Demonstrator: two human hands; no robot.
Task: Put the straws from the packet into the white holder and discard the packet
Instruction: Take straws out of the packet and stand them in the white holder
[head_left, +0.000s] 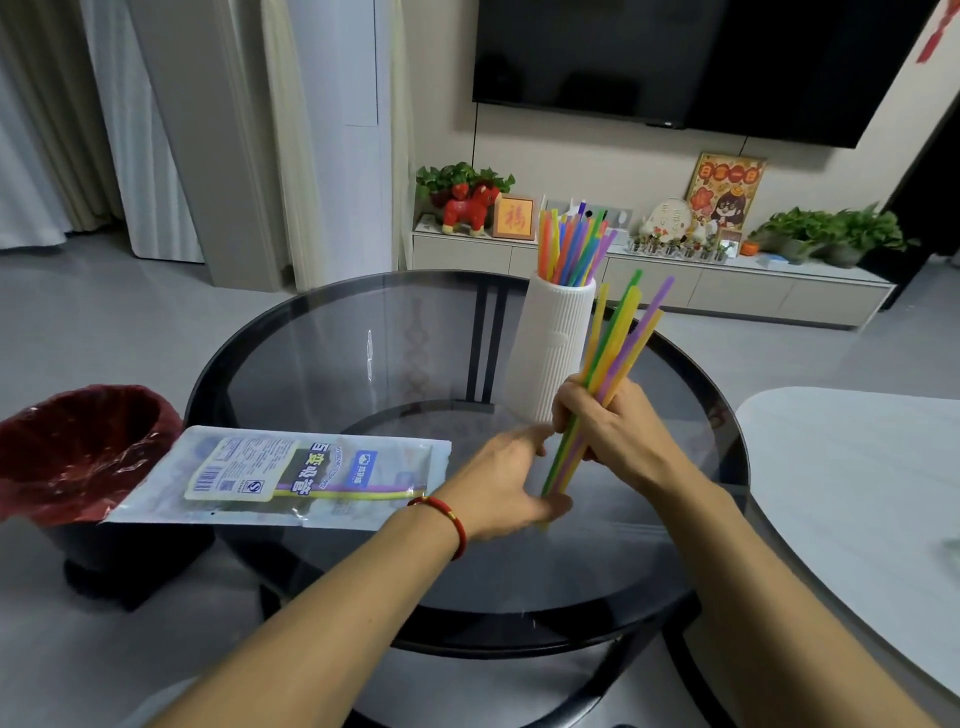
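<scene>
Right hand (608, 415) clenches a bundle of straws (615, 343) at frame centre, beside the white holder (553, 343) — left hand (511, 480), fingers relaxed, touches their lower ends. Packet (291, 475) lies on the desk (363, 353), lower left.

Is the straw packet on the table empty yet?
Not empty. The packet lies flat on the glass table, and at least a purple and a yellow straw still show through its clear plastic.

The flat clear plastic straw packet (291, 475), lower left of the frame, bears large characters "百变吸管". A small gold-framed red-on-yellow picture (514, 216), upper centre, seems to read "福".
</scene>
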